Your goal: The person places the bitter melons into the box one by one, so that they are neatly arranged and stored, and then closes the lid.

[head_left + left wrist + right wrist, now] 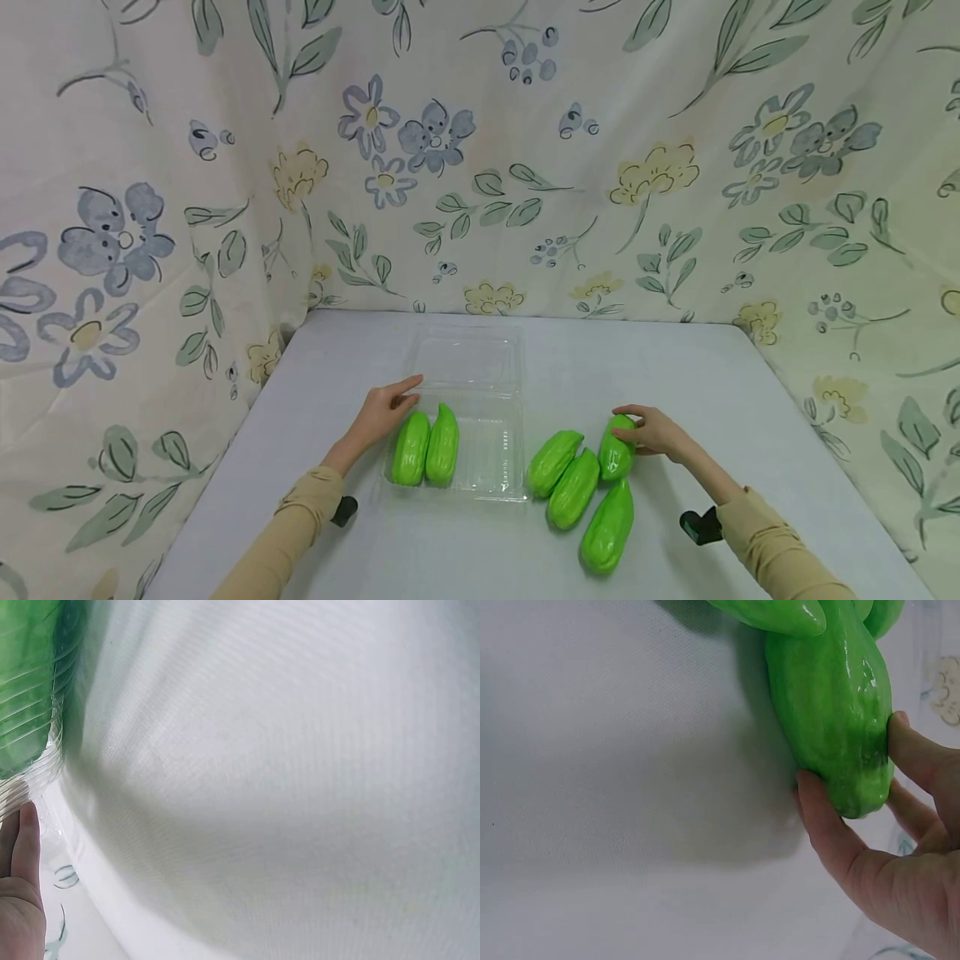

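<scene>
Two glossy green ribbed gourds (442, 446) lie side by side in the left part of a clear plastic clamshell box (487, 492), whose lid is folded back. My left hand (382, 411) is at the box's left edge near the hinge, its fingers fairly straight and touching the plastic. In the left wrist view, fingertips (28, 817) meet the corner of the ribbed wall, with a green gourd (26, 682) behind it. My right hand (656, 433) grips the end of another gourd (832, 712), thumb on one side and fingers on the other.
Three more green gourds (573, 490) lie close together right of the box, in front of the held one. The white table (450, 550) backs onto a floral curtain (480, 208), which also hangs at both sides.
</scene>
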